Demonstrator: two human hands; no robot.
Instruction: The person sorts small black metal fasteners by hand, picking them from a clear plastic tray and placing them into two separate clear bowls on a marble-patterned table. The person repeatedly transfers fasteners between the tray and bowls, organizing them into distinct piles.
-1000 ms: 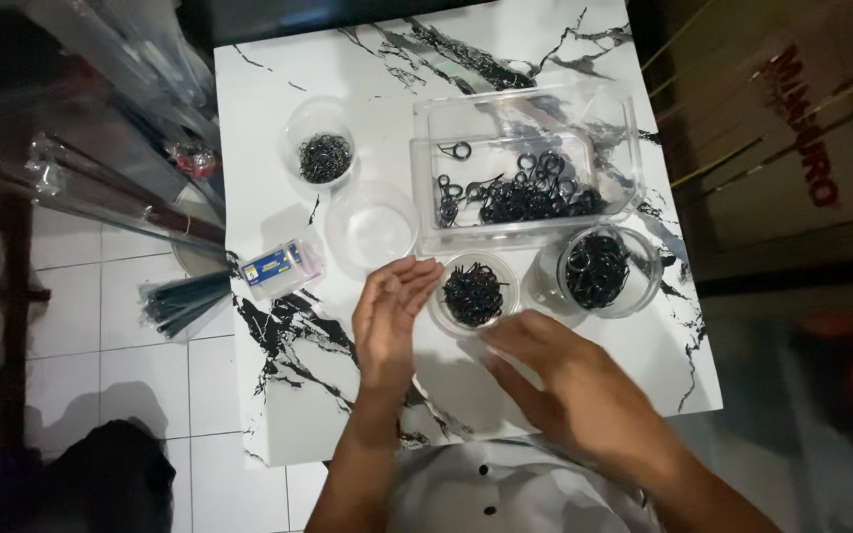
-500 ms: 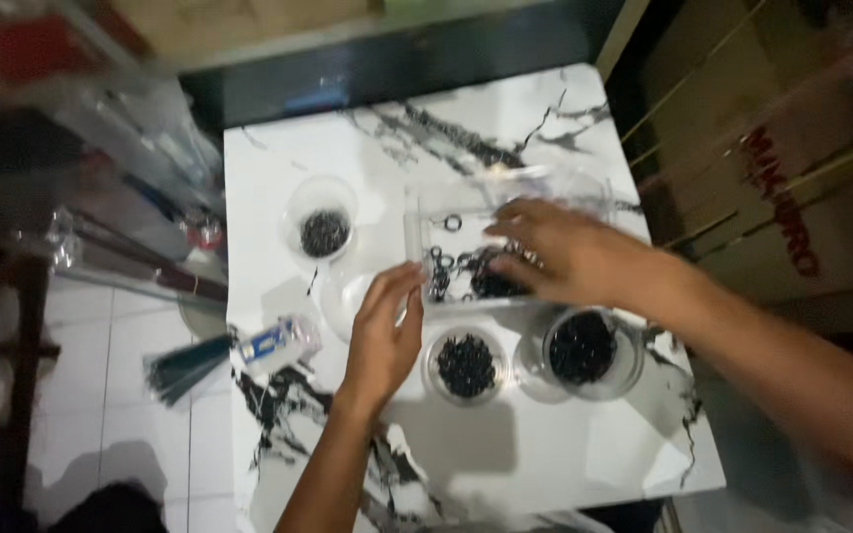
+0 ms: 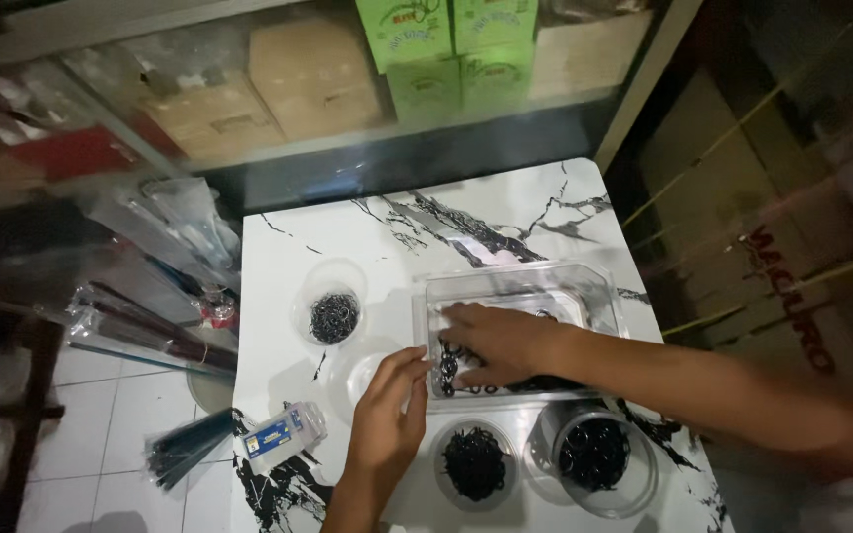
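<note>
Rings (image 3: pixel 466 367), small, black, loose, heaped in a clear tray (image 3: pixel 599 286) at mid-table: judged very light, slightly springy like rubber, not fragile, prone to tangle and cling in clumps; best taken a few at a time by fingertip pinch, or raked toward the tray's near wall. Right hand (image 3: pixel 491 341): reaches in over the tray's near edge, palm down, fingers loosely spread and laid flat on the pile; whether any ring is pinched beneath cannot be told. Left hand (image 3: pixel 387 419): outside the tray at its near left corner, fingers together and gently curled, tips touching or just beside the tray wall; holds nothing that shows. Under and just left of those fingertips: an empty clear cup (image 3: pixel 362 370), hard to make out. Further left: a clear cup (image 3: pixel 333 314) holding thinner dark rings or wire bits. Nearer the person: two more cups of black pieces, one (image 3: pixel 474 462) in front of the tray, one (image 3: pixel 596 456) to its right, both well filled. Near left table edge: a small clear packet (image 3: pixel 283 434) with a blue label, and a bundle of dark strips (image 3: pixel 185 449) overhanging the edge. Table (image 3: pixel 348 237): white marble pattern with black veins. Beyond: cardboard boxes (image 3: pixel 219 109), green boxes (image 3: pixel 446 49), and plastic-wrapped goods (image 3: pixel 150 296) at left, blurred.
</note>
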